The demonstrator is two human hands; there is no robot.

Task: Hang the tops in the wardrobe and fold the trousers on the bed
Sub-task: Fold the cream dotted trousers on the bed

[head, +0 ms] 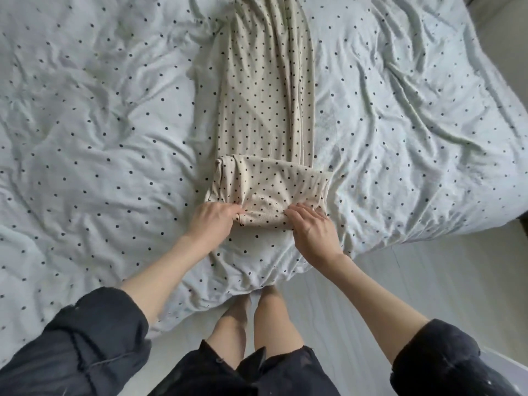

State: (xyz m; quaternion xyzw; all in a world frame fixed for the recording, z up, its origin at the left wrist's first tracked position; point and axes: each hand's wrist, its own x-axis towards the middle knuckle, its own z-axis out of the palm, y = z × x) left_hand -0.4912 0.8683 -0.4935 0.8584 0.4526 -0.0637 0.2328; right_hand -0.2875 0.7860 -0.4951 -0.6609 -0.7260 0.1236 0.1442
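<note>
Both hands, the left hand (213, 218) and the right hand (310, 225), pinched the near edge of the cream ribbed trousers with black dots (265, 110), probably to roll the folded part forward evenly. These soft, thin trousers lay long on the wrinkled pale dotted bed cover (100, 124), near its corner.

We see cream trousers (265, 110) with black dots, a pale blue-white sheet (100, 124) dotted black, and dark sleeves (85, 338)

left hand (213, 220) and right hand (310, 228) grip the folded end of dotted cream trousers (265, 110) on the bed (100, 124).
</note>
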